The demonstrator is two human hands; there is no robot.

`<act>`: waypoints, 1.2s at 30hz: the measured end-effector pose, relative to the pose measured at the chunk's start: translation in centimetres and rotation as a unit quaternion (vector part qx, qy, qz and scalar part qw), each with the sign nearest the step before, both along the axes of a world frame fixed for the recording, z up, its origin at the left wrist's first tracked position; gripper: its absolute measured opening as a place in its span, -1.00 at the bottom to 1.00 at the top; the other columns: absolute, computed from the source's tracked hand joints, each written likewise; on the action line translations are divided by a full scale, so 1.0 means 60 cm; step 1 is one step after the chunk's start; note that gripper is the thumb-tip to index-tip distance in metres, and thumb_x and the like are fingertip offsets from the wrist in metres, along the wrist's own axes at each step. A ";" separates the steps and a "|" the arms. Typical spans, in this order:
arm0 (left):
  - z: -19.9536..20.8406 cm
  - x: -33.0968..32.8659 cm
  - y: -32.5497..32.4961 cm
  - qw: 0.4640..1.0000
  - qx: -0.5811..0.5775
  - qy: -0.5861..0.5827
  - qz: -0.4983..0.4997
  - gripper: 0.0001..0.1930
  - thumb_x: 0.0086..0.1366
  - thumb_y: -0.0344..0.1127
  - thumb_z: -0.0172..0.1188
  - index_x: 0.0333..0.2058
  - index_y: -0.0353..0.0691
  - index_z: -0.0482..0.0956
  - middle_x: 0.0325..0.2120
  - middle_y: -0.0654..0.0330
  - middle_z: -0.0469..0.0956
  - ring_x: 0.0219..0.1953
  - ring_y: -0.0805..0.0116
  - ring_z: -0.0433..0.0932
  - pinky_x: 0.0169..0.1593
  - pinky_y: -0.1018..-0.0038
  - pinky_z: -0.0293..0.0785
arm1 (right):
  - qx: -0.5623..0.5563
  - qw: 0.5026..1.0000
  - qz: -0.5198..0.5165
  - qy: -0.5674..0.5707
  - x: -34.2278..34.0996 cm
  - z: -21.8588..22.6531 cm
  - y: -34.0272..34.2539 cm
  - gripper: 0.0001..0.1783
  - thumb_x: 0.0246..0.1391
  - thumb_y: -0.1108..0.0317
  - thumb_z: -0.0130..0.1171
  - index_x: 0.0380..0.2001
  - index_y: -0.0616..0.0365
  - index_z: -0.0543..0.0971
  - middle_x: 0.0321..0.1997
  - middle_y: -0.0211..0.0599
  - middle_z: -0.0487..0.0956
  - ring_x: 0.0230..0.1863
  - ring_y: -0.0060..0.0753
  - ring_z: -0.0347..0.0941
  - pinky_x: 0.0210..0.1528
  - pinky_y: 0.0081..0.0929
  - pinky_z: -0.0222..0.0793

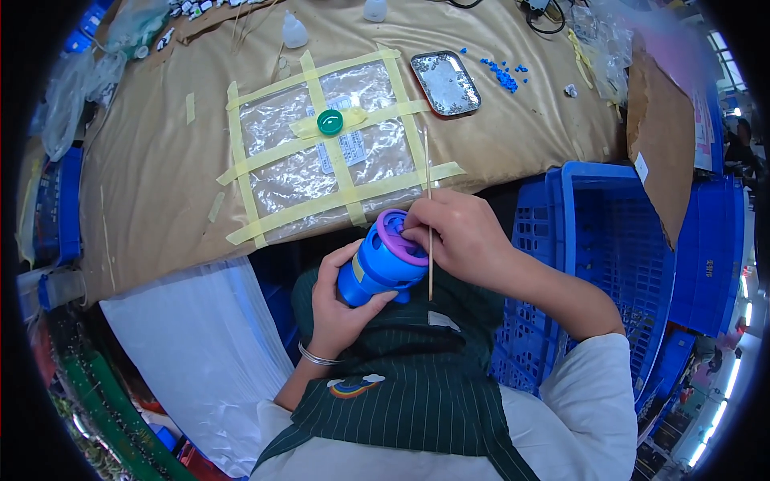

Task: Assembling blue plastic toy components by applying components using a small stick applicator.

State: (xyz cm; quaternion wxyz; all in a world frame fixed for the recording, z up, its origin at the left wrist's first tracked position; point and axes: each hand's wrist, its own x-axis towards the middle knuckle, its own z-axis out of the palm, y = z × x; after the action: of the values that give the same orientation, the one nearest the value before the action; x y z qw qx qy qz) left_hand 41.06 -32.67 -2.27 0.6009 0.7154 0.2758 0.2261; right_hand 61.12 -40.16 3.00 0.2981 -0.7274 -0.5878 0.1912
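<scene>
My left hand (333, 309) is wrapped round a blue plastic cylinder-shaped part (370, 271), tilted above my lap. A purple ring (392, 216) sits round its upper end. My right hand (464, 232) has its thumb and fingers closed at the ring's opening; what the fingertips touch inside is partly hidden. A thin wooden stick (431, 276) runs through the right hand's grip, one end over the table and the other over my lap. Beyond, a green round cap (330, 122) rests on a clear plastic sheet (281, 188) taped to the table.
A metal tray (446, 83) of small bits lies on the cloth-covered table (152, 184), near scattered blue pieces (505, 78). A small translucent bottle (294, 30) stands at the back. Blue crates (573, 240) are at my right, with a cardboard flap (659, 136) above. White sheets (192, 345) hang left.
</scene>
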 end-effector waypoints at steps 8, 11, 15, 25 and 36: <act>0.002 -0.004 -0.001 0.999 -0.044 0.001 0.016 -0.29 -0.14 -0.29 0.47 0.01 -0.26 0.33 -0.05 0.12 0.39 0.00 0.31 0.39 0.11 0.39 0.29 | -0.021 0.999 -0.005 0.032 -0.002 0.002 0.003 -0.88 -0.15 0.42 0.27 -0.50 0.16 0.53 -0.52 -0.21 0.51 -0.45 -0.16 0.47 -0.42 -0.31 0.37; 0.001 -0.004 -0.001 1.000 -0.026 0.005 0.013 -0.29 -0.14 -0.28 0.48 0.02 -0.26 0.33 -0.04 0.12 0.39 0.01 0.30 0.39 0.11 0.39 0.29 | -0.031 0.999 -0.007 0.033 -0.003 0.002 0.004 -0.88 -0.15 0.41 0.26 -0.50 0.16 0.53 -0.53 -0.21 0.51 -0.45 -0.15 0.48 -0.42 -0.31 0.37; -0.004 -0.005 0.001 1.000 0.027 0.004 0.008 -0.28 -0.13 -0.34 0.48 0.03 -0.26 0.33 -0.04 0.06 0.43 0.00 0.24 0.45 0.08 0.38 0.35 | -0.029 1.000 -0.001 0.007 -0.002 0.002 0.008 -0.88 -0.14 0.39 0.25 -0.51 0.15 0.53 -0.52 -0.21 0.51 -0.45 -0.15 0.48 -0.43 -0.30 0.37; -0.010 -0.011 0.002 1.000 0.030 0.000 0.002 -0.29 -0.13 -0.33 0.48 0.02 -0.26 0.34 -0.04 0.06 0.43 -0.01 0.23 0.45 0.09 0.36 0.34 | -0.017 1.000 0.016 0.004 -0.001 -0.004 0.008 -0.90 -0.13 0.39 0.21 -0.54 0.15 0.51 -0.57 -0.21 0.50 -0.49 -0.14 0.47 -0.47 -0.28 0.35; -0.048 -0.013 -0.005 0.946 -0.308 -0.074 0.069 -0.36 -0.02 -0.43 0.39 0.03 -0.26 0.26 -0.09 0.14 0.41 -0.05 0.37 0.42 0.06 0.42 0.36 | 0.016 0.987 -0.047 0.150 0.040 0.020 0.004 -0.87 0.10 0.52 0.04 -0.26 0.27 0.50 -0.51 -0.33 0.50 -0.47 -0.58 0.44 -0.41 -0.60 0.35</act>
State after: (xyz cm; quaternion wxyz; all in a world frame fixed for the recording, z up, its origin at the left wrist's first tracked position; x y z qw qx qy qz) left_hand 40.27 -33.00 -5.16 0.7935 0.4556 0.3360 0.2232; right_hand 63.55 -39.94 4.22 0.4032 -0.7121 -0.5047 0.2750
